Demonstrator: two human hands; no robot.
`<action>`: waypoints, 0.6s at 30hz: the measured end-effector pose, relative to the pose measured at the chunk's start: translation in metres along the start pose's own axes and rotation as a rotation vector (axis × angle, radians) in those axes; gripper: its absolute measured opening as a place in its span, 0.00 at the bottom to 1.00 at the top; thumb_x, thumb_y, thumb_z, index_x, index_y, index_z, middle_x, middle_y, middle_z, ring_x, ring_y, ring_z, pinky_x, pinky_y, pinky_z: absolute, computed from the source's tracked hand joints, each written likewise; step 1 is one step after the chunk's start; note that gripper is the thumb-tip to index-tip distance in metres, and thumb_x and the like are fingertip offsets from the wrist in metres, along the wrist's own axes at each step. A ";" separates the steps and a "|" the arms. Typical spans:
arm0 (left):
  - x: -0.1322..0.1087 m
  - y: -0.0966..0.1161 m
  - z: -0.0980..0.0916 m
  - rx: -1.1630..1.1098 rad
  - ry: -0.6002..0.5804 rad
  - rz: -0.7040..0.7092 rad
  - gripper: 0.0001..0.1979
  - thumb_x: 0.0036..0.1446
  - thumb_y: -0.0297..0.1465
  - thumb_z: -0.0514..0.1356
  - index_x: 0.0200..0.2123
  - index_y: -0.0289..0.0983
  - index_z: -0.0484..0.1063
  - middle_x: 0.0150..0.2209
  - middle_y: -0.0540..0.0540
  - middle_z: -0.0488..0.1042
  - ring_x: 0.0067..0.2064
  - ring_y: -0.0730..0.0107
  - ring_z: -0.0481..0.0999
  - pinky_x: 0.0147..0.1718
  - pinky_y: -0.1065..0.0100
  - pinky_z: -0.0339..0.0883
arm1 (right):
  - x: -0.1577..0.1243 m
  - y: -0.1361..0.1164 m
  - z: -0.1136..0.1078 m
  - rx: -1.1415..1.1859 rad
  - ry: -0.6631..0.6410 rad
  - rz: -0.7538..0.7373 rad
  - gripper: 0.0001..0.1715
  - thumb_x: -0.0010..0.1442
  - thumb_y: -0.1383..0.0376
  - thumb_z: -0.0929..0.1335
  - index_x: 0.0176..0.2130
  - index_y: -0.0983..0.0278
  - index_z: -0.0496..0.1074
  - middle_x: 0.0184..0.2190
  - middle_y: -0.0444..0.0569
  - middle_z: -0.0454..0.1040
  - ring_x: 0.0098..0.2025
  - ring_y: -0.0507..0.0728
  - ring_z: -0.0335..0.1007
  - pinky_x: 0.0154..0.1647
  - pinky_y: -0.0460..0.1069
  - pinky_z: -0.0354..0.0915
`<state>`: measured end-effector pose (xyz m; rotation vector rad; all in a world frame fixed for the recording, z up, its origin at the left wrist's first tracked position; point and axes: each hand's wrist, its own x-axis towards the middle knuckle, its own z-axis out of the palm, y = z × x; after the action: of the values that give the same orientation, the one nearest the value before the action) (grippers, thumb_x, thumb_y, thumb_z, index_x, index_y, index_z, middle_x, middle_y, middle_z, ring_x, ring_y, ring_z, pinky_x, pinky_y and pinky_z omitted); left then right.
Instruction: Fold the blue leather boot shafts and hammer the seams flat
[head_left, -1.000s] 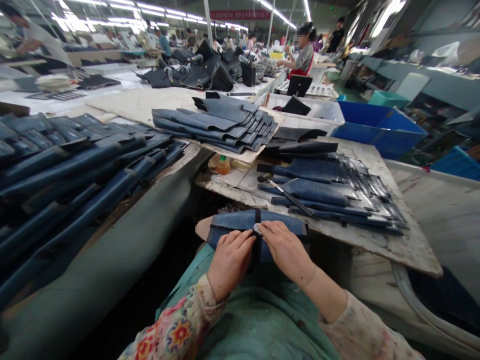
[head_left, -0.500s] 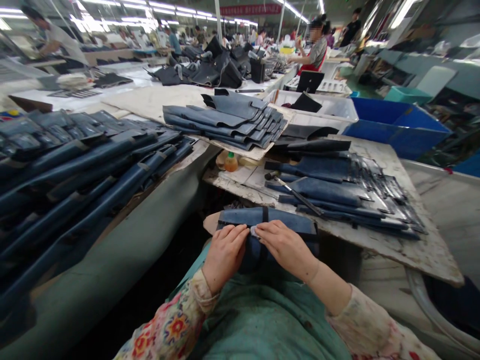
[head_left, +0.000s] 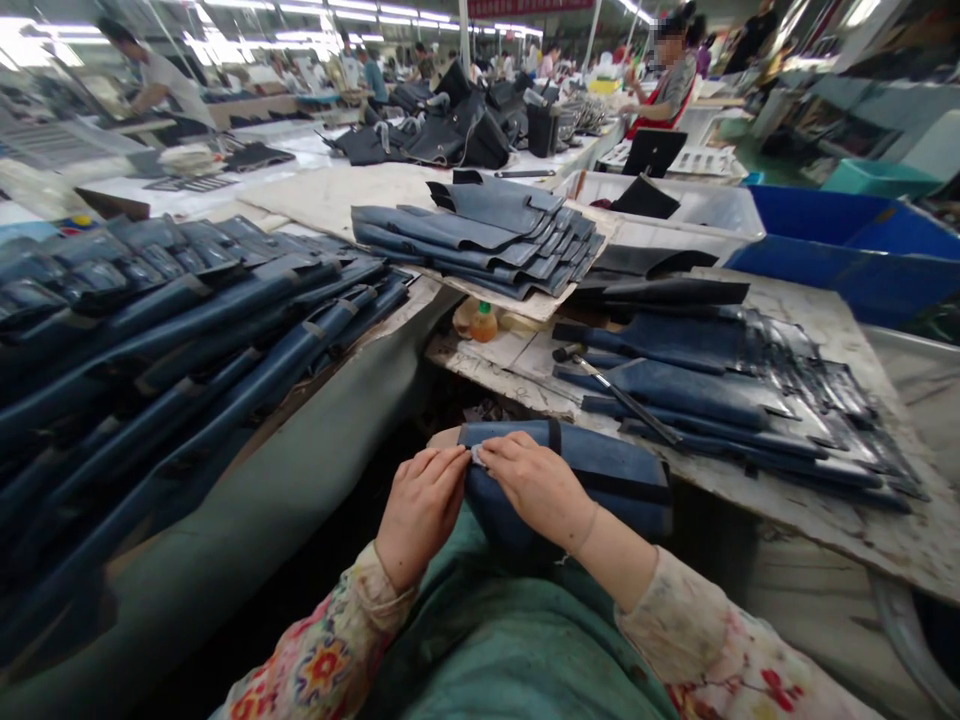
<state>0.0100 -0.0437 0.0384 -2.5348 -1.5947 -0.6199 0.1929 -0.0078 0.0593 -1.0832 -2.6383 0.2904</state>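
Note:
A blue leather piece (head_left: 622, 455) with black bands crossing it lies over a tan board (head_left: 448, 436) at my lap. Near its left end, my left hand (head_left: 421, 508) presses down with fingers bent and held together, closed on the leather; its thumb is hidden. Close beside it, my right hand (head_left: 536, 488) is closed, its fingertips around a small white cloth-like scrap (head_left: 476, 455) against the black band. The fingertips of both hands nearly meet at this scrap. What lies under the palms cannot be seen.
Blue leather pieces (head_left: 225, 300) are heaped at left, with another stack (head_left: 480, 235) ahead. A brush-like tool (head_left: 626, 400) rests among pieces on the right board (head_left: 862, 540). An orange bottle (head_left: 484, 323), a white bin (head_left: 720, 205) and a blue bin (head_left: 840, 260) stand beyond. Co-workers are farther back.
Both hands and the white scrap have shifted left along the black band, toward the leather's left end. More of the band shows at right. The whole view has swung slightly left.

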 end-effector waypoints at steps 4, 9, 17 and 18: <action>-0.005 -0.007 0.001 0.003 0.020 -0.077 0.13 0.60 0.30 0.52 0.48 0.36 0.68 0.46 0.43 0.73 0.45 0.60 0.68 0.41 0.60 0.62 | 0.013 -0.006 0.003 -0.016 -0.016 -0.022 0.18 0.63 0.71 0.58 0.50 0.66 0.67 0.47 0.52 0.70 0.47 0.57 0.61 0.50 0.51 0.64; -0.006 -0.005 0.008 -0.058 0.060 -0.163 0.14 0.60 0.33 0.53 0.48 0.34 0.66 0.49 0.41 0.71 0.49 0.59 0.67 0.47 0.58 0.62 | 0.018 -0.009 0.009 -0.033 0.002 -0.024 0.18 0.61 0.71 0.60 0.50 0.65 0.66 0.46 0.52 0.69 0.47 0.57 0.61 0.49 0.50 0.64; -0.006 0.004 0.011 -0.099 0.072 -0.214 0.21 0.60 0.33 0.53 0.57 0.37 0.58 0.54 0.40 0.66 0.54 0.60 0.65 0.50 0.59 0.60 | 0.009 -0.003 0.007 -0.027 0.032 -0.040 0.17 0.62 0.70 0.60 0.49 0.65 0.69 0.46 0.50 0.70 0.46 0.56 0.61 0.50 0.50 0.63; -0.006 0.004 0.011 -0.088 0.062 -0.206 0.21 0.60 0.32 0.52 0.57 0.37 0.59 0.55 0.41 0.66 0.54 0.60 0.65 0.50 0.59 0.60 | 0.005 -0.001 0.004 -0.033 0.037 -0.040 0.17 0.62 0.70 0.60 0.49 0.65 0.69 0.47 0.50 0.70 0.46 0.56 0.61 0.50 0.50 0.63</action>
<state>0.0146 -0.0478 0.0269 -2.4020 -1.8601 -0.7977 0.1876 -0.0055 0.0564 -1.0336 -2.6372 0.2175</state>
